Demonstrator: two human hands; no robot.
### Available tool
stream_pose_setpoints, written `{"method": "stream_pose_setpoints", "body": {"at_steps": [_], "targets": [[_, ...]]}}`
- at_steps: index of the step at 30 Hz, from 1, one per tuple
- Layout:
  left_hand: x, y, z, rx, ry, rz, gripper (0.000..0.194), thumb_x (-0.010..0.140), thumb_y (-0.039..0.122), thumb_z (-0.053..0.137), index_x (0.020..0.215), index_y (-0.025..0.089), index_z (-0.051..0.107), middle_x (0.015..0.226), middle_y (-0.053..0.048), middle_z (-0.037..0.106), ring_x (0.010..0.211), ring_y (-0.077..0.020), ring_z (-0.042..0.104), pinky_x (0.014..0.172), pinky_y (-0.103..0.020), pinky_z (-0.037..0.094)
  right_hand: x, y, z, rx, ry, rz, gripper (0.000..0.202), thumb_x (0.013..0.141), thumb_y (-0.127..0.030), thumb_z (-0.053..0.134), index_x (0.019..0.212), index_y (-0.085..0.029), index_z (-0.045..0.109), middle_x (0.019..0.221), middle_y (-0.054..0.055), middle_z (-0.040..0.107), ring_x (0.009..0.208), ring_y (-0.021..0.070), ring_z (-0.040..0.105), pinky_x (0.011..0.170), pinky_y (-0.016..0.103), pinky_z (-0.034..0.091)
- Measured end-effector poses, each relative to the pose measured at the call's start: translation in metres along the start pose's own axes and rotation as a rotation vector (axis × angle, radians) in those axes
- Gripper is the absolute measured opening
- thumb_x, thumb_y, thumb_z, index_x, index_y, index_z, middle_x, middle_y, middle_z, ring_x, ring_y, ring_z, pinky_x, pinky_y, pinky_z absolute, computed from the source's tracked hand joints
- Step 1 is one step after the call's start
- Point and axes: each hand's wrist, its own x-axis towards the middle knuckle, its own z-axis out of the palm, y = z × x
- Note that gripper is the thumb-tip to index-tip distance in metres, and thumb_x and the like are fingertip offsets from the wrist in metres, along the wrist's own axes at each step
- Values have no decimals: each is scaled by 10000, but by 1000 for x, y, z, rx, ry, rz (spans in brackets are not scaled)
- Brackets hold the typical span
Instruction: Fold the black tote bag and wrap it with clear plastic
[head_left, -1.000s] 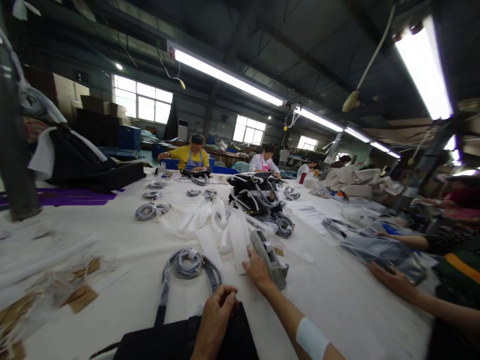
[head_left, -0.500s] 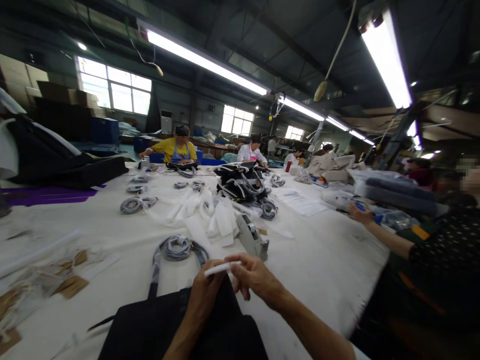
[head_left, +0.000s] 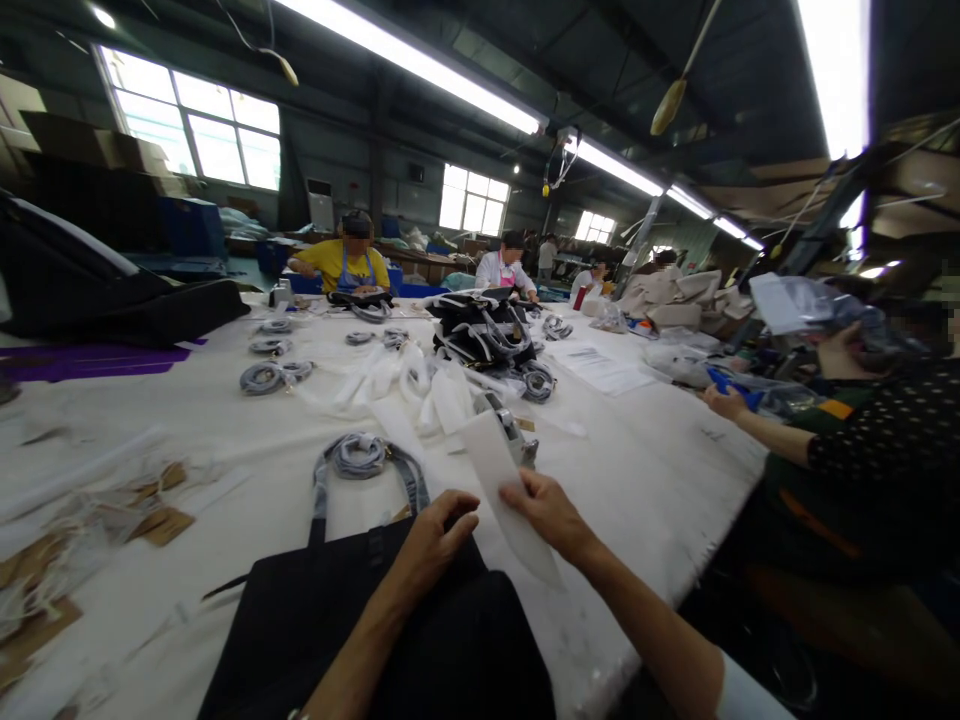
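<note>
My right hand (head_left: 551, 510) pinches a flat white foam strip (head_left: 499, 470), which stands tilted above the table to the right of the bag. Over the top edge of a black handbag (head_left: 315, 610) is my left hand (head_left: 442, 530), its fingers curved and thumb apart, with nothing visible in them. The bag lies nearest me, its wrapped handle (head_left: 321, 490) rising at the far side. Beside that handle rests a coiled wrapped strap (head_left: 358, 455). A grey tape dispenser (head_left: 514, 425) stands behind the strip and is partly hidden by it.
White foam pieces (head_left: 397, 385) lie mid-table before a stack of black bags (head_left: 480, 330). Several coiled straps (head_left: 262, 377) are farther left. Brown tags (head_left: 161, 525) with strings lie at left. At right, a co-worker's hand (head_left: 726, 400) holds something blue near plastic-wrapped goods.
The white strip has moved right and up from between both hands, and now only my right hand holds it. My left hand has let go. The view has tilted slightly down.
</note>
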Motion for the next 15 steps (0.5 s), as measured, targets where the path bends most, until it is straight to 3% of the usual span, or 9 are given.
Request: {"method": "stream_pose_setpoints", "body": {"at_steps": [3, 7, 11, 15], "targets": [[-2, -5, 6, 373, -159, 120, 228, 904, 306, 496, 1021, 221, 672, 1038, -54, 691, 1064, -225, 585, 986, -381, 397, -2, 12, -19, 310, 117, 88, 417, 714, -523, 691, 927, -165, 677, 850, 39, 690, 762, 187, 598, 700, 314, 484], [-4, -13, 14, 587, -343, 195, 234, 939, 299, 469, 1021, 255, 684, 1067, -22, 696, 1219, -223, 493, 1092, -425, 265, -10, 39, -29, 389, 179, 165, 409, 644, -474, 766, 898, -160, 699, 889, 67, 700, 780, 197, 614, 681, 326, 502], [-5, -16, 16, 746, -280, 162, 245, 948, 315, 457, 1083, 276, 657, 1210, -11, 642, 1301, -237, 412, 1136, -509, 148, -15, 56, -18, 356, 268, 160, 400, 611, -453, 786, 853, -150, 687, 813, 46, 688, 695, 165, 593, 580, 266, 474], [-4, -19, 12, 886, -168, 122, 245, 917, 291, 509, 1131, 278, 627, 1310, -25, 576, 1333, -274, 365, 1118, -550, 183, -5, 57, -10, 330, 412, 104, 405, 658, -506, 732, 843, -159, 635, 755, 10, 652, 641, 123, 555, 508, 209, 441]]}}
